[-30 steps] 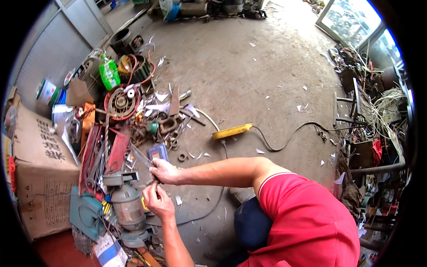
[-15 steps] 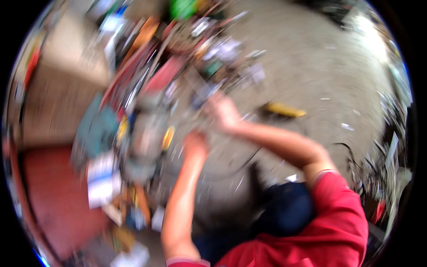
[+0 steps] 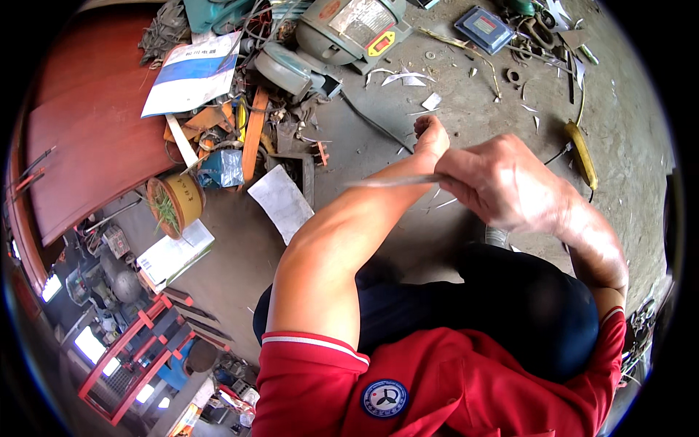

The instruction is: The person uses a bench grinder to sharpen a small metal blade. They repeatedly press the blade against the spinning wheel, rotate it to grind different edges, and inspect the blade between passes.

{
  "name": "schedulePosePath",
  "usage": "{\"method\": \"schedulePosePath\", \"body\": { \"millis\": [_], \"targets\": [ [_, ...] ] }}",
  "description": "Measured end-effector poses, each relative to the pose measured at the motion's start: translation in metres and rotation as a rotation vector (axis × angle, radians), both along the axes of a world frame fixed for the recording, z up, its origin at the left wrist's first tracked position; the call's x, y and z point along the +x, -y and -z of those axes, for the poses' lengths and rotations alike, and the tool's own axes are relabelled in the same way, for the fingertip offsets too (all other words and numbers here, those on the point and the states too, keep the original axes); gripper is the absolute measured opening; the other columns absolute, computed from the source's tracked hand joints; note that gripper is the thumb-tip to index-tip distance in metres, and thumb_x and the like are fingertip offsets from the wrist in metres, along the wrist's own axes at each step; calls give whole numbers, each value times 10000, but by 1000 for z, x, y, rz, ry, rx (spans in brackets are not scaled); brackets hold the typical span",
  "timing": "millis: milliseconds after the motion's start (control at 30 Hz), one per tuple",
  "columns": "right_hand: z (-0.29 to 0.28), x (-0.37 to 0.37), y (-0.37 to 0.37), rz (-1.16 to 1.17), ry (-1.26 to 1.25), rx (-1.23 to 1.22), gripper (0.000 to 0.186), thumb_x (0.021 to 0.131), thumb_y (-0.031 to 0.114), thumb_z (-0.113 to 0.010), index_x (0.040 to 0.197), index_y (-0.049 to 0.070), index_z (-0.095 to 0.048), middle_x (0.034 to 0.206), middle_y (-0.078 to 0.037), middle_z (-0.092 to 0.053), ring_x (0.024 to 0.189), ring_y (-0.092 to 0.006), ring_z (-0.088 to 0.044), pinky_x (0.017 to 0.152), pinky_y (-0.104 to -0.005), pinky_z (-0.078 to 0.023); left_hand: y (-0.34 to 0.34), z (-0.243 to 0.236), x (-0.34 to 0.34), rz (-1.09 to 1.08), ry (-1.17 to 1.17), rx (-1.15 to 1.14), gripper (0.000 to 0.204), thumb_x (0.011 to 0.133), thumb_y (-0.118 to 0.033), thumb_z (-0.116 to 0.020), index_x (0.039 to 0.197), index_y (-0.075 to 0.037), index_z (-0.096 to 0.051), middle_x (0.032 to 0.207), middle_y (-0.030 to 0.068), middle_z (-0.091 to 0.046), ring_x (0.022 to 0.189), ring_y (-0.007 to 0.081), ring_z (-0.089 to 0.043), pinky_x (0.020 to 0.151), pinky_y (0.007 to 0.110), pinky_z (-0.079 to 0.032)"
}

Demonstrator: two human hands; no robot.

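Note:
My right hand (image 3: 506, 182) is closed around one end of a thin, greyish metal-looking strip (image 3: 393, 180). The strip is motion-blurred, so its exact kind is unclear. It points left and passes in front of my left forearm near the wrist; whether it touches the skin I cannot tell. Just beyond, my left hand (image 3: 431, 137) has its fingers curled, low over the concrete floor. Whatever those fingers may hold is hidden. A grey-green bench grinder (image 3: 349, 36) with a red switch on a yellow plate sits ahead, and its dark cable (image 3: 371, 120) runs toward my left hand.
A yellow-handled tool (image 3: 581, 156) lies at the right. Farther off are a blue-grey box (image 3: 483, 29), metal rings and paper scraps. On the left are a red panel (image 3: 95, 124), a booklet (image 3: 195, 73), a potted plant (image 3: 175, 204), a white sheet (image 3: 280, 202) and a red metal frame (image 3: 138, 349).
The view has swung toward the left side, and the picture is sharper. My right hand now crosses in front of my left forearm with the strip, where before the two hands were apart.

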State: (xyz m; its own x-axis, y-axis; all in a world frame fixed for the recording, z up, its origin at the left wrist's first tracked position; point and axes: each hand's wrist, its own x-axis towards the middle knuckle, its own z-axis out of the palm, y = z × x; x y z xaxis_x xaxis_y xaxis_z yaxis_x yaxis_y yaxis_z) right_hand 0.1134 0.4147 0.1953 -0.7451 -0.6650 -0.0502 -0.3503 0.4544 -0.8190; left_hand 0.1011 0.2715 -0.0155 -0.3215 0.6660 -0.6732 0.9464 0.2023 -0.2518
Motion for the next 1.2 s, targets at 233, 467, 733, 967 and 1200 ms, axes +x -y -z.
{"method": "schedulePosePath", "body": {
  "millis": [233, 467, 733, 967, 1200],
  "targets": [
    [-17, 0, 21, -99, -94, 65, 124, 825, 87, -652, 861, 0, -571, 597, -149, -580, 556, -343, -645, 504, -442, -518, 3, 0, -4, -55, 4, 23, 227, 912, -224, -639, 1080, -121, -751, 986, 75, -706, 945, 259, -660, 784, 466, -485],
    [-15, -5, 33, -92, -133, 80, 105, 835, 56, -667, 866, 37, -569, 683, -121, -613, 604, -349, -639, 518, -447, -494, 13, -2, -2, -85, 15, 9, 216, 919, -219, -635, 1066, -106, -743, 970, 86, -705, 933, 260, -666, 789, 452, -493],
    [-16, -11, 29, -108, -189, 118, 135, 796, 79, -661, 870, 28, -560, 681, -121, -609, 589, -323, -649, 494, -430, -499, 13, -5, 1, -85, 24, 14, 205, 926, -214, -630, 1051, -88, -734, 950, 99, -705, 919, 261, -674, 795, 438, -503],
    [-18, -10, 32, -117, -368, 127, 145, 806, 83, -644, 872, -7, -551, 678, -118, -581, 533, -295, -626, 439, -411, -474, 12, -9, 4, -93, 22, 16, 199, 933, -209, -625, 1038, -73, -726, 933, 110, -705, 906, 261, -680, 800, 424, -511],
    [-25, -2, 20, -89, -284, 255, 175, 815, 66, -625, 949, -34, -571, 637, -123, -578, 531, -311, -627, 453, -416, -475, -17, -12, 1, -24, 31, 109, 194, 940, -204, -621, 1025, -58, -718, 916, 121, -705, 894, 262, -687, 805, 411, -519]
  ]
}}
